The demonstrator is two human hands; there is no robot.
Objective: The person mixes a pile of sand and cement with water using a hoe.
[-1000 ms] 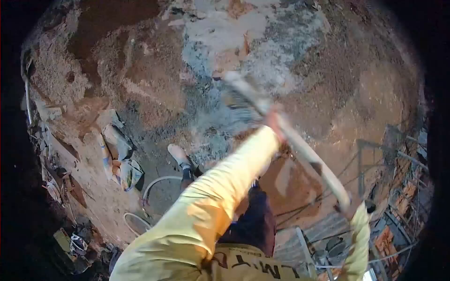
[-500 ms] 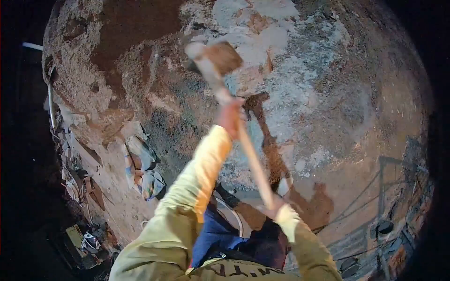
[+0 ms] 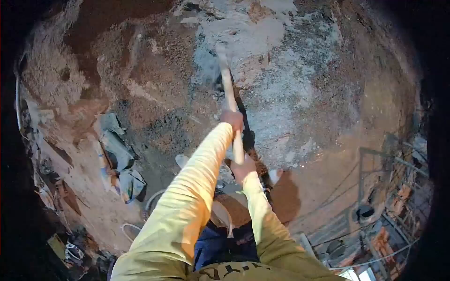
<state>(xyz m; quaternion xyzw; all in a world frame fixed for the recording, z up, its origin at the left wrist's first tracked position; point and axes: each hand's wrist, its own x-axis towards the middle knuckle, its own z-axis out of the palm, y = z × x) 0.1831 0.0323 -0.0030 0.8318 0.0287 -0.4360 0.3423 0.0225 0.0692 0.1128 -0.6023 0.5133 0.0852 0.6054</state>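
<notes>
While the left grip [image 3: 232, 120] and right grip [image 3: 243, 168] clasp the handle [image 3: 228, 86], its long axis points forward and slightly left; the blurred far end [image 3: 221, 51] lies beyond both, over pale ground [image 3: 281, 110], the left grip nearer it.

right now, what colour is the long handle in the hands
The long handle is pale tan, showing best in the head view.

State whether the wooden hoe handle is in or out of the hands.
In: the left hand and right hand both wrap around the wooden hoe handle.
</notes>
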